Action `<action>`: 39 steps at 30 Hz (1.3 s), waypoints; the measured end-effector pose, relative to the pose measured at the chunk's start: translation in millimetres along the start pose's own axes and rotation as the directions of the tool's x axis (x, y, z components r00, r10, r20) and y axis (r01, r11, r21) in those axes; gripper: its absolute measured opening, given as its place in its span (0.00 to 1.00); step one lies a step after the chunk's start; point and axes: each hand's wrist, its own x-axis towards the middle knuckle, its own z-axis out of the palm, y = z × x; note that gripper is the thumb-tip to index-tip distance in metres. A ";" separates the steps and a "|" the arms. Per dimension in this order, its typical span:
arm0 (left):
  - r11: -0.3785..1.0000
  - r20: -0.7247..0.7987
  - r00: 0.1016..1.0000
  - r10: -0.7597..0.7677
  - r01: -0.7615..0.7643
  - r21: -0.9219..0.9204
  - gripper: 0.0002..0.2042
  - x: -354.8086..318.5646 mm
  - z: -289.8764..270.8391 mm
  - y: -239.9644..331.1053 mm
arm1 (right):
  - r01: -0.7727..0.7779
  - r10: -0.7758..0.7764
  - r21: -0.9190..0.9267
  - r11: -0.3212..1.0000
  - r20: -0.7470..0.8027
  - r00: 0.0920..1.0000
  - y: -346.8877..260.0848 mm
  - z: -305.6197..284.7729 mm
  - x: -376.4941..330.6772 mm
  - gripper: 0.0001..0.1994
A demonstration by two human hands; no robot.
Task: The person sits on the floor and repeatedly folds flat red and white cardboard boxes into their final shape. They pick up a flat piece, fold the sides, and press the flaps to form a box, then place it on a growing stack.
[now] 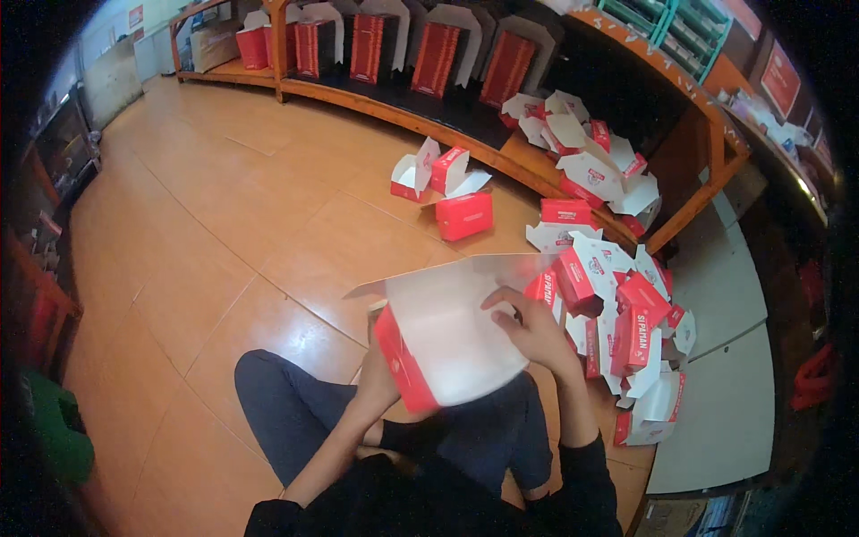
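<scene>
At about 7 o'clock from the carton, the left hand is mostly hidden beneath it, closed on the red side as far as can be told. The half-folded red and white carton sits above the person's lap, its white inside facing up. At its 3 o'clock edge the right hand presses curled fingers onto the panel. Thin card like this looks light, bendy and easily creased, so it is best held along the folds. Further right, a heap of folded boxes lies on the floor.

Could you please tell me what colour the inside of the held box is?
White inside, red outside; the head view shows the box best.
</scene>
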 end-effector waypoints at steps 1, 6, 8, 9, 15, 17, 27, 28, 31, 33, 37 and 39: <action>0.998 -0.002 1.000 -0.008 0.008 0.064 0.26 -0.9 -1.0 -2.9 | 0.036 -0.037 -0.017 0.999 -0.037 0.999 1.2 0.6 4.9 0.10; 0.987 -0.031 0.999 -0.008 0.013 0.159 0.23 1.2 -1.9 -12.4 | 0.063 -0.089 -0.166 0.984 -0.150 0.985 31.5 3.5 24.0 0.08; 0.989 -0.032 0.999 -0.015 0.019 0.144 0.21 2.0 -1.5 -10.6 | 0.055 -0.099 -0.236 0.970 -0.177 0.979 42.0 4.6 24.0 0.07; 0.991 -0.034 0.999 -0.019 0.023 0.133 0.20 1.4 -0.9 -8.3 | 0.056 -0.108 -0.265 0.963 -0.186 0.976 44.7 4.9 23.4 0.06; 0.912 -0.102 0.994 0.035 0.010 0.410 0.18 -8.2 10.2 13.6 | -0.004 -0.358 -0.697 0.717 -0.373 0.856 4.1 11.4 9.6 0.07; 0.885 -0.119 0.992 0.052 0.010 0.466 0.19 -9.5 11.8 18.7 | 0.052 -0.388 -0.627 0.778 -0.414 0.823 -26.4 20.1 3.4 0.08; 0.812 -0.110 0.991 -0.074 0.124 0.570 0.23 -13.3 8.7 36.0 | -0.105 0.020 -0.488 0.867 -0.177 0.984 -94.0 69.7 -1.7 0.12; 0.799 -0.101 0.989 -0.103 0.143 0.584 0.24 -14.6 9.1 37.6 | -0.077 -0.008 -0.485 0.871 -0.172 0.985 -92.4 70.4 -1.1 0.12; 0.797 -0.104 0.992 -0.071 0.119 0.592 0.24 -14.9 9.5 40.5 | -0.053 -0.027 -0.514 0.856 -0.148 0.989 -88.2 71.4 1.8 0.09; 0.800 -0.102 0.992 -0.073 0.119 0.588 0.24 -14.7 10.0 41.9 | -0.015 -0.070 -0.539 0.842 -0.137 0.988 -87.6 73.4 2.3 0.06; 0.805 -0.078 0.993 -0.089 0.117 0.581 0.27 -15.1 9.3 45.1 | -0.033 -0.050 -0.490 0.871 -0.157 0.986 -86.8 76.7 5.5 0.09; 0.801 -0.034 0.993 -0.110 0.109 0.589 0.30 -15.8 9.5 46.2 | -0.048 -0.039 -0.483 0.874 -0.168 0.985 -85.6 77.8 7.2 0.09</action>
